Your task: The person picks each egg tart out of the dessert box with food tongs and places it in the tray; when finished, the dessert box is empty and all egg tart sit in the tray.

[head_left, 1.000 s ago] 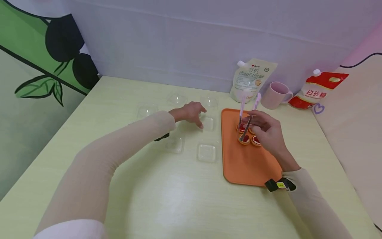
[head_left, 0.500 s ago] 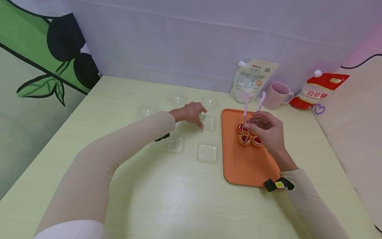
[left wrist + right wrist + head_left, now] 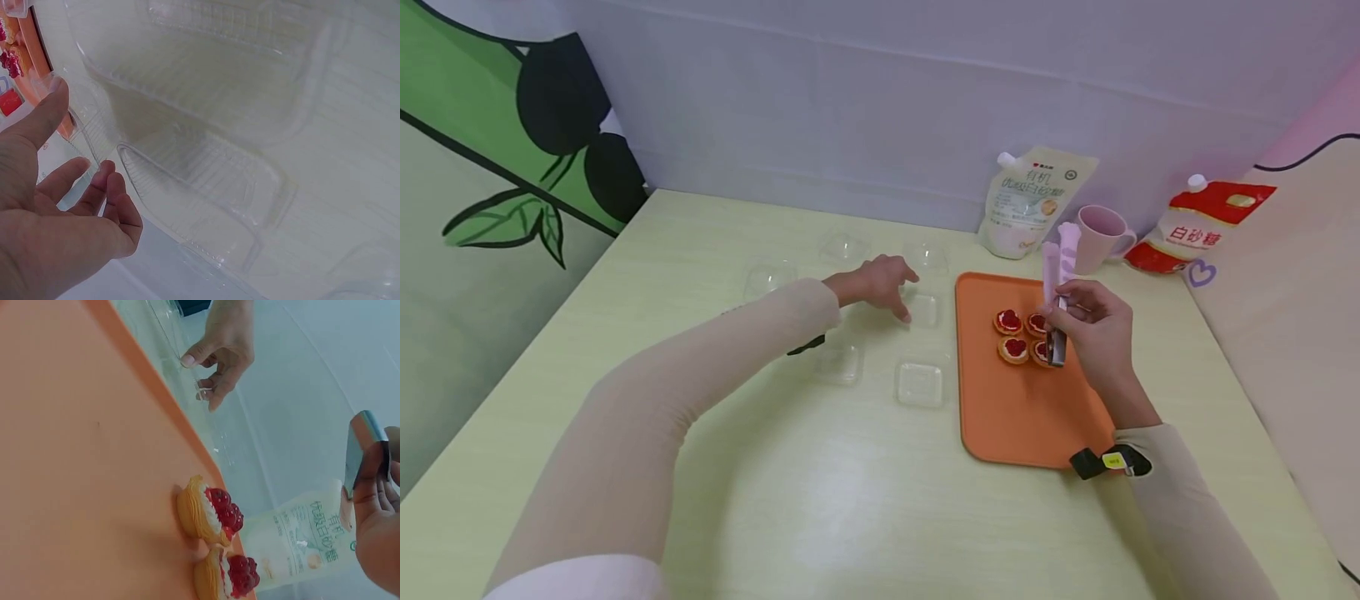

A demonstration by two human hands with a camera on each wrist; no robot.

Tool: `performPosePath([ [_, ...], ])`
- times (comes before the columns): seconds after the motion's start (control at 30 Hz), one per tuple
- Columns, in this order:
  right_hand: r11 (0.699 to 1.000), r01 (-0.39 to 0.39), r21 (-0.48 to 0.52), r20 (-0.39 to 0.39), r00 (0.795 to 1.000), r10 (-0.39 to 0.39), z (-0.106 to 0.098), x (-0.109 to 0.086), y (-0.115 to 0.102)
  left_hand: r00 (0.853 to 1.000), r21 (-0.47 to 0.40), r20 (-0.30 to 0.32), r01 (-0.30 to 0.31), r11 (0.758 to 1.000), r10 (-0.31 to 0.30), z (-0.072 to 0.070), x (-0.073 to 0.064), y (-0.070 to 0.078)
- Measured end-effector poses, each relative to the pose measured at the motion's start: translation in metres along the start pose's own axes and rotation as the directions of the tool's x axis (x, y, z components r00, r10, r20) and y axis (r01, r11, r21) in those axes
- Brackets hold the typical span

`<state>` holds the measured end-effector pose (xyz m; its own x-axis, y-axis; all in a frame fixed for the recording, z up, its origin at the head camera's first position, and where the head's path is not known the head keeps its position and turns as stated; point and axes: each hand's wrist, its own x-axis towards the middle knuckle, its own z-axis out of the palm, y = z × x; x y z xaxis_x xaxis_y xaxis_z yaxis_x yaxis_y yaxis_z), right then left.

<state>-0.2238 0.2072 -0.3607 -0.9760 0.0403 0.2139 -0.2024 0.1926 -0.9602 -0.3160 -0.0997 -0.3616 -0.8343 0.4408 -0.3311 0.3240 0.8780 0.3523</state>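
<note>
Mini tarts with red berry topping and cream, several of them [image 3: 1013,350], sit on the orange tray [image 3: 1030,425]. Over the right-hand tarts, my right hand [image 3: 1097,329] holds pink-handled metal tongs [image 3: 1057,333]. The tong arms are close together, with no tart between them in the right wrist view. Left of the tray, my left hand [image 3: 883,283] spans the near edge of a clear plastic box [image 3: 923,310]. Its thumb and fingertips are at the box's rim in the left wrist view, thumb [image 3: 53,103] apart from the fingers.
More clear boxes stand on the table, such as a front one [image 3: 919,383] and one beside it [image 3: 840,364]. Behind the tray are a pale pouch [image 3: 1030,200], a pink mug [image 3: 1093,242] and a red-and-white sugar pouch [image 3: 1187,229] against the backdrop.
The tongs have risen off the front-left tart and moved right, their arms now closer together and turned. That tart stays on the tray. The left hand has not moved.
</note>
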Motion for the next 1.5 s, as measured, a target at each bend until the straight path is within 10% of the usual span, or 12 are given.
performPosePath([
  [0.47,0.946,-0.075,0.315,-0.003,0.997,0.081,-0.047,0.002,0.013,1.0,0.0,0.004,-0.002,1.0,0.002,-0.003,-0.004,0.002],
  [0.73,0.927,-0.216,0.308,0.099,0.976,0.195,-0.083,0.011,0.04,1.0,-0.003,-0.003,0.016,1.0,-0.016,0.0,-0.006,-0.005],
  [1.03,0.944,-0.289,-0.159,0.116,0.944,0.309,-0.129,0.012,0.073,1.0,0.003,0.002,-0.012,1.0,0.012,-0.002,-0.001,0.002],
  [1.5,0.712,-0.135,-0.69,0.105,0.954,0.282,-0.146,0.014,0.087,1.0,-0.026,0.015,-0.017,1.0,0.017,-0.003,0.001,0.0],
])
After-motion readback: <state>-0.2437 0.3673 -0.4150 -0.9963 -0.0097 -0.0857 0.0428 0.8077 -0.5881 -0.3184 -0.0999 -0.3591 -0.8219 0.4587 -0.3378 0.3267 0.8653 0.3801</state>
